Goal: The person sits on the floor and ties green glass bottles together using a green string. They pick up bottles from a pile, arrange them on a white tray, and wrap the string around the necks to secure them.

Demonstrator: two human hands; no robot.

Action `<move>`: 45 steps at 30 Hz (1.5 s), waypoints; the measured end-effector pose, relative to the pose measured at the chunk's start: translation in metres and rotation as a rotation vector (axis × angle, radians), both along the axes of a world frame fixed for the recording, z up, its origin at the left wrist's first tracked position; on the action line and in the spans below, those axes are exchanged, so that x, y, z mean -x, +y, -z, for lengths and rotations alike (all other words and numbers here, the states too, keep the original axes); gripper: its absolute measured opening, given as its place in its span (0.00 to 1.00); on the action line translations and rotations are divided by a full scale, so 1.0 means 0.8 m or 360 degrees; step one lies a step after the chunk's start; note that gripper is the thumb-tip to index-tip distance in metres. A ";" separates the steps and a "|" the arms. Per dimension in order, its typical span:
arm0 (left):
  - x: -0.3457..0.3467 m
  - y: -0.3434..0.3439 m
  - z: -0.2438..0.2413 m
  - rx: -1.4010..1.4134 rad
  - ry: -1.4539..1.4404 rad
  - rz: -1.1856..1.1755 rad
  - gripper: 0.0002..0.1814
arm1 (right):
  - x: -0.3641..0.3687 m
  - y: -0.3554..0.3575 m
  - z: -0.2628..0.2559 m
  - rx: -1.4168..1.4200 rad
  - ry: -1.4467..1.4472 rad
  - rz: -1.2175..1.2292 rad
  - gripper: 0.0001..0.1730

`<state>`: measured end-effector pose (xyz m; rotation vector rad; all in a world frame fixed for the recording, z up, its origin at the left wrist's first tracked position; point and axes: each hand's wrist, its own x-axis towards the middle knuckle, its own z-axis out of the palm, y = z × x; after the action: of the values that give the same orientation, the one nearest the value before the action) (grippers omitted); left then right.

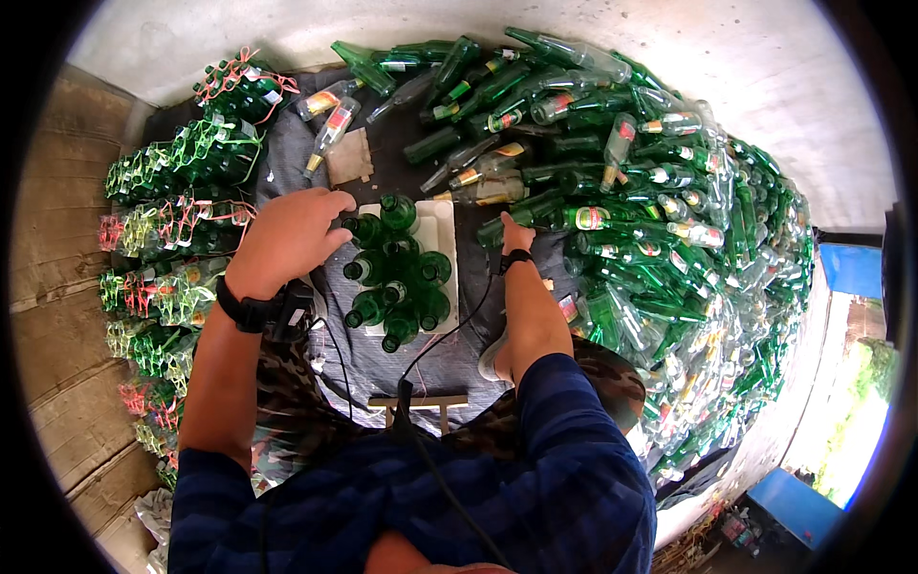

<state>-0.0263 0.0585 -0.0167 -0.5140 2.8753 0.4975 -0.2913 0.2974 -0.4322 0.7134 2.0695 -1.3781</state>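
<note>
Before me stands a cluster of upright green glass bottles (398, 269) on a white board or tray (439, 215). My left hand (301, 222) hovers at the left of this group, holding nothing, thumb and fingers apart, its tips close to the nearest bottle neck. On the other side my right hand (516, 234) is on a green glass bottle (492, 233) lying at the edge of the loose pile, its fingers closed over it. The fingers' undersides are hidden. Both wrists wear black straps, and a black cable runs from the right one.
A large heap of loose green and clear bottles (645, 244) fills the right side. Bundles of bottles tied with coloured strapping (172, 215) line the left. Two labelled clear bottles (333, 133) and a cardboard piece (350, 156) lie ahead on the dark sheet (287, 161).
</note>
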 end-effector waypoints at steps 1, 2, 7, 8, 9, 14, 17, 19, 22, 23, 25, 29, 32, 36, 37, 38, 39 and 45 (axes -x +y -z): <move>0.008 -0.001 0.001 0.0003 0.0021 0.0043 0.18 | 0.012 0.007 0.015 0.0025 -0.0038 0.0022 0.65; 0.016 -0.003 0.000 -0.0007 0.0013 0.0062 0.18 | 0.023 0.015 0.029 0.0051 -0.0077 0.0044 0.64; 0.006 -0.003 0.004 0.0015 0.0051 0.0067 0.18 | -0.006 0.014 0.004 0.0050 -0.0133 -0.0043 0.51; 0.002 -0.002 0.003 0.0013 0.0065 0.0056 0.18 | -0.021 0.015 -0.003 0.0087 -0.0112 -0.0054 0.48; -0.002 -0.001 0.001 0.0013 0.0084 0.0044 0.18 | -0.034 0.016 -0.012 0.0124 -0.0086 -0.0067 0.45; -0.011 -0.005 0.003 0.0006 0.0220 0.0056 0.17 | -0.065 0.031 -0.050 0.0043 0.0171 -0.0304 0.40; -0.017 -0.002 -0.002 -0.0045 0.0248 0.0025 0.16 | -0.058 0.027 -0.122 0.0098 0.0420 -0.0487 0.36; -0.013 -0.003 0.006 -0.0031 0.0374 0.0098 0.17 | -0.035 0.019 -0.169 0.0175 0.0722 -0.0682 0.37; -0.007 0.006 -0.001 -0.0056 0.0361 0.0143 0.17 | -0.024 -0.004 -0.276 0.0057 0.1182 -0.0990 0.40; -0.003 0.012 -0.006 -0.0125 0.0456 0.0169 0.18 | -0.011 -0.007 -0.306 -0.0008 0.1235 -0.1151 0.48; 0.002 0.017 -0.007 -0.0254 0.0620 0.0192 0.19 | -0.028 -0.026 -0.393 -0.0130 0.1484 -0.1358 0.48; 0.008 0.031 -0.003 -0.0501 0.0930 0.0148 0.26 | -0.089 -0.035 -0.554 0.0663 0.1379 -0.1624 0.41; 0.007 0.050 -0.013 -0.0699 0.1044 0.0177 0.35 | -0.143 -0.028 -0.611 0.1428 0.0943 -0.1552 0.36; 0.003 0.076 -0.055 -0.1287 0.1004 0.0224 0.40 | -0.172 -0.021 -0.597 0.1842 0.0681 -0.1360 0.37; -0.001 0.077 -0.055 -0.1304 0.1089 0.0184 0.40 | -0.175 -0.023 -0.599 0.1866 0.0657 -0.1419 0.37; -0.005 0.079 -0.055 -0.1258 0.1193 0.0161 0.39 | -0.175 -0.025 -0.605 0.1890 0.0633 -0.1479 0.37; -0.006 0.079 -0.054 -0.1186 0.1215 0.0120 0.38 | -0.173 -0.028 -0.609 0.1905 0.0609 -0.1554 0.37; 0.005 0.070 -0.051 -0.0580 0.1417 -0.0094 0.31 | -0.148 -0.031 -0.600 0.1662 0.0792 -0.1568 0.33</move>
<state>-0.0300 0.1148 0.0244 -0.3704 3.4113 1.5623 -0.1731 0.2722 0.0478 -1.0129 1.2660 -1.7195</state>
